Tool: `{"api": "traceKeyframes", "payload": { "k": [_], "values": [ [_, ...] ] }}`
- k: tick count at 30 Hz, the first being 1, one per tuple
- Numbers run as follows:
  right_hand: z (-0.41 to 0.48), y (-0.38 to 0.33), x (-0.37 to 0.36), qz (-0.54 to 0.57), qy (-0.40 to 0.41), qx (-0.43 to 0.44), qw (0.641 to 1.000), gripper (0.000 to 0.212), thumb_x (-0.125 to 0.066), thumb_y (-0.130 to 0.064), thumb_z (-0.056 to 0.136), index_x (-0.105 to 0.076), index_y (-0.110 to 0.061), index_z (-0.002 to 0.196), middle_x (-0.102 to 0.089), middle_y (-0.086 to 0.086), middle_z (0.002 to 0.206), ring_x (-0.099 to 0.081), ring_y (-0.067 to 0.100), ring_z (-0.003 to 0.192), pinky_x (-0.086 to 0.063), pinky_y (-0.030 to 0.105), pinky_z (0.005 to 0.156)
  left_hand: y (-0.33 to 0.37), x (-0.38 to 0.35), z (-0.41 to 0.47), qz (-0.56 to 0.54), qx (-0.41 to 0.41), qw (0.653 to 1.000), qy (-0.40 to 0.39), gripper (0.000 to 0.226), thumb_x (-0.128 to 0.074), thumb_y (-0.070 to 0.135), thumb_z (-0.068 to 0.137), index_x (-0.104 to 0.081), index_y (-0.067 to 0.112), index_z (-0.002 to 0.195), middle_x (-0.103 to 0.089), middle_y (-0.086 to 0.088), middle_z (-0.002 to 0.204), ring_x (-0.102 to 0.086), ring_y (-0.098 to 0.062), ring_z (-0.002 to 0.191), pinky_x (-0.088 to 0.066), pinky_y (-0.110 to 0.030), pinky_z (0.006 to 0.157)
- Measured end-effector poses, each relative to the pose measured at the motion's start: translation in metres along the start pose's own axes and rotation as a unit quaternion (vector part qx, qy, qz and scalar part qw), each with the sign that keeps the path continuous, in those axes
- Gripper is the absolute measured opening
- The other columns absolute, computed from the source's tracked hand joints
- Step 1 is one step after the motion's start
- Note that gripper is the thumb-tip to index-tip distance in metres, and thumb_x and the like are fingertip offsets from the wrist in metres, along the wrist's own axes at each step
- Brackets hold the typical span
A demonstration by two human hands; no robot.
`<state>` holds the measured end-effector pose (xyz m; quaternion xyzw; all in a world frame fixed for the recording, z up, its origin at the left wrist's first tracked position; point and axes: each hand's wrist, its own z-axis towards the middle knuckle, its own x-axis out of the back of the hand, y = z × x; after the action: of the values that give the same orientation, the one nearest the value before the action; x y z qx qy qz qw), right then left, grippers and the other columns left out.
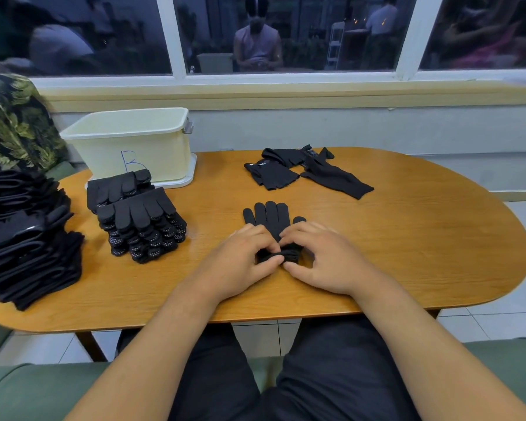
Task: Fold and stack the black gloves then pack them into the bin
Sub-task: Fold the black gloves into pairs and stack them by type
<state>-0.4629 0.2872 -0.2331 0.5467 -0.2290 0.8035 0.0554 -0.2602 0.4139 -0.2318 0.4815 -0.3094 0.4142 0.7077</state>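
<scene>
A black glove (269,215) lies flat in the middle of the wooden table (407,238), fingers pointing away from me. My left hand (240,262) and my right hand (319,259) both pinch its bunched cuff end between thumb and fingertips. A stack of folded dotted black gloves (143,229) stands to the left. Several loose black gloves (304,171) lie farther back. The pale yellow bin (128,141) stands at the back left on its white lid.
A tall pile of black gloves (25,238) sits at the table's left edge. A person in a leaf-patterned top (12,123) is beside it. A window and wall run behind the table. The right half of the tabletop is bare wood.
</scene>
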Motion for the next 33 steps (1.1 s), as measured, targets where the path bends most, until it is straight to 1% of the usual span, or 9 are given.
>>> {"api": "traceKeyframes", "payload": {
  "k": [3, 8, 11, 14, 18, 21, 24, 28, 33],
  "values": [
    [0.001, 0.002, 0.000, 0.003, 0.002, -0.004, 1.000, 0.040, -0.063, -0.046, 0.097, -0.065, -0.041, 0.137, -0.055, -0.026, 0.145, -0.045, -0.001, 0.137, -0.044, 0.037, 0.113, 0.000, 0.002, -0.002, -0.073, 0.017, 0.997, 0.015, 0.005, -0.071, 0.040, 0.100, -0.070, 0.035, 0.098, -0.062, 0.019, 0.102, -0.057, -0.009, 0.106, -0.048, -0.028, 0.087],
    [0.003, 0.002, -0.002, 0.005, 0.001, -0.016, 1.000, 0.029, -0.057, -0.041, 0.106, -0.069, -0.038, 0.132, -0.068, -0.024, 0.127, -0.054, -0.001, 0.122, -0.049, 0.035, 0.104, 0.002, 0.007, -0.005, -0.201, 0.065, 0.977, 0.025, 0.003, -0.069, 0.031, 0.102, -0.071, 0.034, 0.100, -0.071, 0.012, 0.110, -0.065, -0.014, 0.109, -0.055, -0.043, 0.094],
    [0.002, 0.003, -0.002, 0.066, 0.015, -0.053, 0.996, 0.022, -0.054, -0.044, 0.108, -0.071, -0.043, 0.121, -0.068, -0.022, 0.105, -0.058, 0.000, 0.104, -0.052, 0.035, 0.089, 0.003, 0.013, -0.008, -0.291, 0.087, 0.951, 0.049, 0.018, -0.054, 0.027, 0.106, -0.069, 0.026, 0.116, -0.074, 0.007, 0.119, -0.066, -0.014, 0.118, -0.050, -0.034, 0.104],
    [0.001, 0.005, 0.000, 0.124, 0.036, -0.098, 0.987, 0.025, -0.052, -0.051, 0.107, -0.072, -0.042, 0.119, -0.067, -0.018, 0.098, -0.061, 0.001, 0.096, -0.055, 0.040, 0.085, 0.002, 0.015, -0.008, -0.298, 0.110, 0.947, 0.038, 0.033, -0.048, 0.013, 0.098, -0.061, 0.023, 0.126, -0.074, 0.009, 0.124, -0.063, -0.011, 0.126, -0.045, -0.036, 0.111],
    [0.000, 0.004, 0.001, 0.174, 0.051, -0.103, 0.978, 0.028, -0.056, -0.051, 0.107, -0.070, -0.041, 0.128, -0.075, -0.020, 0.112, -0.067, 0.001, 0.107, -0.057, 0.043, 0.094, 0.001, 0.009, -0.006, -0.254, 0.148, 0.956, 0.009, 0.042, -0.062, 0.007, 0.096, -0.059, 0.038, 0.124, -0.075, 0.016, 0.121, -0.062, -0.004, 0.128, -0.041, -0.041, 0.118],
    [0.001, 0.004, 0.000, 0.204, 0.058, -0.108, 0.971, 0.028, -0.059, -0.045, 0.107, -0.070, -0.040, 0.132, -0.076, -0.023, 0.116, -0.069, 0.000, 0.111, -0.057, 0.043, 0.098, 0.003, 0.008, -0.002, -0.231, 0.179, 0.956, 0.031, 0.027, -0.073, 0.026, 0.098, -0.060, 0.040, 0.118, -0.078, 0.021, 0.108, -0.065, 0.001, 0.117, -0.046, -0.041, 0.111],
    [0.003, 0.005, 0.001, 0.243, 0.066, -0.116, 0.961, 0.028, -0.061, -0.039, 0.108, -0.071, -0.038, 0.134, -0.075, -0.025, 0.121, -0.067, -0.003, 0.117, -0.055, 0.034, 0.102, 0.005, 0.007, 0.004, -0.220, 0.211, 0.951, 0.058, 0.016, -0.074, 0.038, 0.099, -0.063, 0.038, 0.111, -0.079, 0.020, 0.098, -0.069, 0.000, 0.102, -0.050, -0.036, 0.097],
    [0.015, 0.006, 0.007, 0.281, 0.073, -0.160, 0.943, 0.013, -0.064, -0.038, 0.107, -0.076, -0.033, 0.106, -0.079, -0.017, 0.098, -0.073, -0.001, 0.096, -0.055, 0.025, 0.081, 0.005, 0.006, 0.015, -0.218, 0.251, 0.940, 0.072, 0.012, -0.069, 0.043, 0.102, -0.064, 0.034, 0.109, -0.080, 0.014, 0.088, -0.070, -0.003, 0.091, -0.052, -0.033, 0.085],
    [0.041, 0.015, 0.003, 0.224, 0.064, -0.223, 0.947, 0.024, -0.065, -0.054, 0.101, -0.074, -0.032, 0.100, -0.080, -0.006, 0.087, -0.076, 0.012, 0.083, -0.064, 0.050, 0.081, 0.004, 0.008, 0.032, -0.200, 0.311, 0.924, 0.099, 0.017, -0.067, 0.045, 0.103, -0.061, 0.033, 0.114, -0.077, 0.010, 0.089, -0.069, -0.005, 0.088, -0.045, -0.028, 0.068]
  ]
}}
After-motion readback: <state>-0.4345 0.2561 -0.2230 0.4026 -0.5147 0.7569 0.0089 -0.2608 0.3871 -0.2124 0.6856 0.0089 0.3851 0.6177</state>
